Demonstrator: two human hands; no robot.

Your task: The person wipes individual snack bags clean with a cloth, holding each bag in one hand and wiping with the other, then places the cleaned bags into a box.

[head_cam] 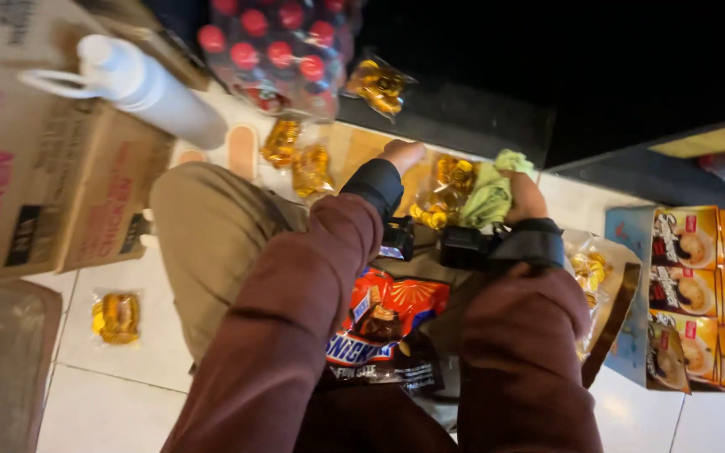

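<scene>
My left hand [402,154] is curled shut, its knuckles beside a clear packet of gold-wrapped sweets [448,191]; I cannot tell whether it grips the packet. My right hand [524,197] holds a light green cloth [492,193] pressed against that same packet. Both arms wear maroon sleeves with dark cuffs. A dark bag of chocolate bars with orange print [388,331] lies on my lap below the hands. Small black devices sit at both wrists.
More clear packets of gold sweets lie about [117,317], [298,158], [377,84], [591,277]. A cardboard box [44,176] with a white bottle [148,88] on it stands left. Red-capped bottles in shrink wrap [274,50] sit ahead. Orange sachet strips [702,294] hang right.
</scene>
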